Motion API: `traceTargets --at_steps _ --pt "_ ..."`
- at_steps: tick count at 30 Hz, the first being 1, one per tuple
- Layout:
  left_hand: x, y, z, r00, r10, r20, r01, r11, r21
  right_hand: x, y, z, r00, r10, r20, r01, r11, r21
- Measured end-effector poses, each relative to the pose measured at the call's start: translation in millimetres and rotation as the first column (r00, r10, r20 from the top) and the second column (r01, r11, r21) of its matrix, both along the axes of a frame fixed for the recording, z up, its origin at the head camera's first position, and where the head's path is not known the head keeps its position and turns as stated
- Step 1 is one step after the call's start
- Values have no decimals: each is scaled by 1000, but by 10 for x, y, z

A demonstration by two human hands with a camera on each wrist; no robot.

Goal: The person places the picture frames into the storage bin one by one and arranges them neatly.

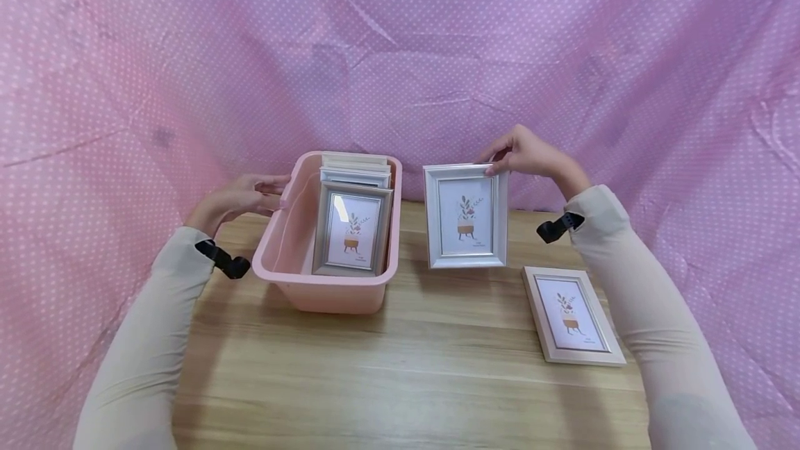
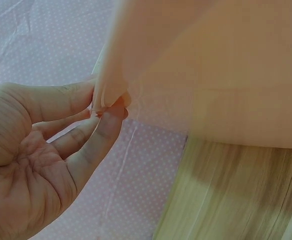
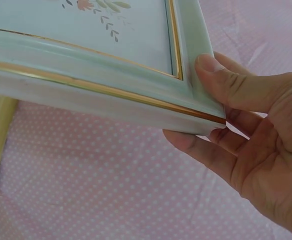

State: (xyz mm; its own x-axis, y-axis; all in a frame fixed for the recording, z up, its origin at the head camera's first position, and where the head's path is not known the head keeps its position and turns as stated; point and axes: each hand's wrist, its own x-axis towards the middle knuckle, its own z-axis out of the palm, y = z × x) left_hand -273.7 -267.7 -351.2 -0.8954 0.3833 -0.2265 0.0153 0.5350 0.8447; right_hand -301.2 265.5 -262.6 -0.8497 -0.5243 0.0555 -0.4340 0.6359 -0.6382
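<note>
A white picture frame with a potted-plant print is held upright over the table by my right hand. In the right wrist view, the thumb presses its front near a corner while the other fingers go behind and along its edge. My left hand pinches the left rim of a pink plastic bin; the left wrist view has thumb and fingers on either side of that rim. Inside the bin several picture frames stand one behind another at the right side, a grey-brown picture frame foremost.
A cream picture frame lies face up on the wooden table, near the right forearm. Pink polka-dot cloth hangs behind and at both sides. A black wrist camera sits on each wrist.
</note>
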Motion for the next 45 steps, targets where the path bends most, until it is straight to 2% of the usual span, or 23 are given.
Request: traceTargets --at_steps 10,23,31,45 --pt "-16 11 24 1000 -7 -18 7 1000 -16 41 -104 250 998 14 -68 -14 1000 -7" --pt "17 38 66 1000 -4 -3 4 1000 -8 77 -195 487 993 15 -119 -12 1000 22" --pt "3 32 70 1000 -18 -14 18 1000 17 95 -254 629 987 12 -160 -15 1000 -16" --pt "-6 4 54 1000 -23 -15 22 1000 -14 165 -480 900 971 50 -236 -66 996 -58"
